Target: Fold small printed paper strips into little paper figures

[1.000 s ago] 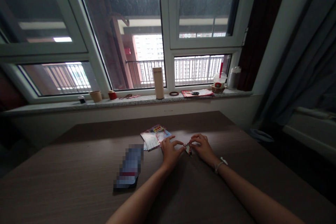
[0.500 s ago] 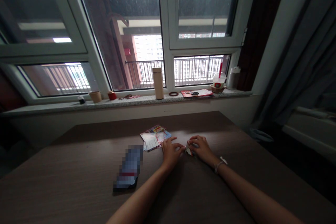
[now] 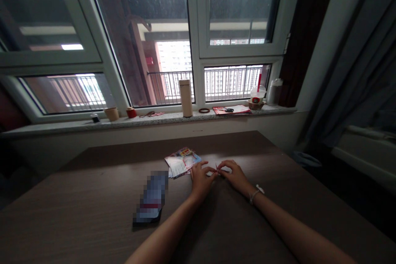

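Over the middle of the brown table (image 3: pixel 102 198), my left hand (image 3: pixel 201 180) pinches a small folded piece of paper (image 3: pixel 217 168) between thumb and forefinger. My right hand (image 3: pixel 235 176), a bracelet (image 3: pixel 256 193) at its wrist, grips the same piece from the other side, fingertips nearly meeting the left ones. Mostly the thin edge of the paper shows, since the fingers cover the rest. Close beside the left fingers lies a stack of colourful printed leaflets (image 3: pixel 181 162).
Left of my forearm lies a blurred phone-like object (image 3: pixel 151 198). On the windowsill (image 3: pixel 145 120) stand a beige flask (image 3: pixel 186 99), a paper cup (image 3: pixel 111 114), a red thread spool (image 3: pixel 131 112), scissors (image 3: pixel 229 110) on red papers (image 3: pixel 244 109), and a drink cup (image 3: pixel 257 94).
My right hand has moved left, towards the left hand. The paper has turned from showing a pale face to showing mostly its edge. My left hand has barely moved.
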The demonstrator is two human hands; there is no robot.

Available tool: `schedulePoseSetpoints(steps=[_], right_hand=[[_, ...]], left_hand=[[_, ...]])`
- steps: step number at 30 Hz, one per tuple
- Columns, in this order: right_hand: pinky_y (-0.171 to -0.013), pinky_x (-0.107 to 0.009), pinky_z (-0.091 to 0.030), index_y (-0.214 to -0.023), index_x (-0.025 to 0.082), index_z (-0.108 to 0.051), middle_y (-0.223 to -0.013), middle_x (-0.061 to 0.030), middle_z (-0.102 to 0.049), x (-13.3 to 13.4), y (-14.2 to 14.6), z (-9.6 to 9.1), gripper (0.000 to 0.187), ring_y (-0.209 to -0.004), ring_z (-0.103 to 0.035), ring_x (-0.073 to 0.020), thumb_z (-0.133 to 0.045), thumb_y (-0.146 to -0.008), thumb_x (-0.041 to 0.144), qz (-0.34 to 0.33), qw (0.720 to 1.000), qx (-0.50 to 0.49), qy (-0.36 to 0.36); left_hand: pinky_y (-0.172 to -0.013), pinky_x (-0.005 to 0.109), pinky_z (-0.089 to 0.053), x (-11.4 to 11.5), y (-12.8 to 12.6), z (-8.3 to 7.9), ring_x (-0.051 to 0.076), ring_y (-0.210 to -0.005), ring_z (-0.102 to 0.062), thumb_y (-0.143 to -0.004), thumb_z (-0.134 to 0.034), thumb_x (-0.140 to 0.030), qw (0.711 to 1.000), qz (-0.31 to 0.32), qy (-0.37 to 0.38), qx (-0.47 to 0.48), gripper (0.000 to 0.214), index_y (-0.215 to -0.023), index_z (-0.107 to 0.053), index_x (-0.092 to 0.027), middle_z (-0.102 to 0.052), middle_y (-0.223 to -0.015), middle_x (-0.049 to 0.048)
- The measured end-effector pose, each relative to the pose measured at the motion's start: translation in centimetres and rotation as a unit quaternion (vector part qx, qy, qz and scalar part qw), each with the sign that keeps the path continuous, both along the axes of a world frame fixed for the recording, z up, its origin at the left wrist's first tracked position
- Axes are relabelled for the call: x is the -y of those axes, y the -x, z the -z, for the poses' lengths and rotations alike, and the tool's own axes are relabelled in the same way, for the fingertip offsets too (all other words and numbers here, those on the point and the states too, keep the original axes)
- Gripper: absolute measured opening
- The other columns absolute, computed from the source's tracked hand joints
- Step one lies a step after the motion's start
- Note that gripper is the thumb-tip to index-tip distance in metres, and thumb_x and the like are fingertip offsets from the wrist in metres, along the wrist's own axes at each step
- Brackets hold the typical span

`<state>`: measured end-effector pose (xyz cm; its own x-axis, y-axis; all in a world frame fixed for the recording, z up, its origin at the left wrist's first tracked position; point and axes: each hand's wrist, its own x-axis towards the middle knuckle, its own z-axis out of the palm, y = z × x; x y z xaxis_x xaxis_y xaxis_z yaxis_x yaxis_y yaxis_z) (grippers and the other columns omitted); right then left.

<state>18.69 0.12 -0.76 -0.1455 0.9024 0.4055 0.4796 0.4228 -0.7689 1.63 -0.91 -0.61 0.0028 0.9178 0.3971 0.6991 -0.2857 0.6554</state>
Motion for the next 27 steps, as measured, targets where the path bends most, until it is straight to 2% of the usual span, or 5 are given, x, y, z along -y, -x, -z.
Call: schedulePoseSetpoints(steps=[6,14,27], right_hand=[[-0.102,-0.041,-0.029,-0.081,0.023,-0.07,-0.092,-0.0024,-0.071,-0.23,-0.07,0.28,0.017,-0.097,-0.06,-0.0224,-0.059,-0.08,0.037,-0.012,0.999,-0.033,0.018],[-0.092,-0.036,-0.04,-0.082,0.021,-0.071,-0.089,-0.0038,-0.072,-0.45,-0.19,0.39,0.02,-0.093,-0.063,-0.0224,-0.064,-0.077,0.04,-0.025,0.997,-0.065,0.028],[-0.089,-0.035,-0.043,-0.079,0.02,-0.072,-0.084,-0.0041,-0.073,-0.18,0.06,-0.2,0.021,-0.087,-0.065,-0.0226,-0.064,-0.074,0.038,-0.02,0.995,-0.084,0.041]], left_hand=[[-0.105,0.045,-0.033,0.04,-0.03,0.08,0.026,-0.117,-0.046,-0.072,-0.075,-0.028,1.0,0.001,-0.02,0.011,0.011,-0.082,-0.076,-0.031,-0.061,-0.119,0.0007],[-0.105,0.047,-0.033,0.09,-0.14,-0.14,0.027,-0.118,-0.046,-0.074,-0.074,-0.031,1.0,0.006,-0.011,0.015,0.007,-0.08,-0.077,-0.032,-0.062,-0.119,0.0008],[-0.107,0.049,-0.03,-0.25,-0.05,0.16,0.028,-0.12,-0.046,-0.072,-0.073,-0.035,1.0,0.016,0.0,0.014,0.01,-0.081,-0.077,-0.033,-0.061,-0.124,0.0007]])
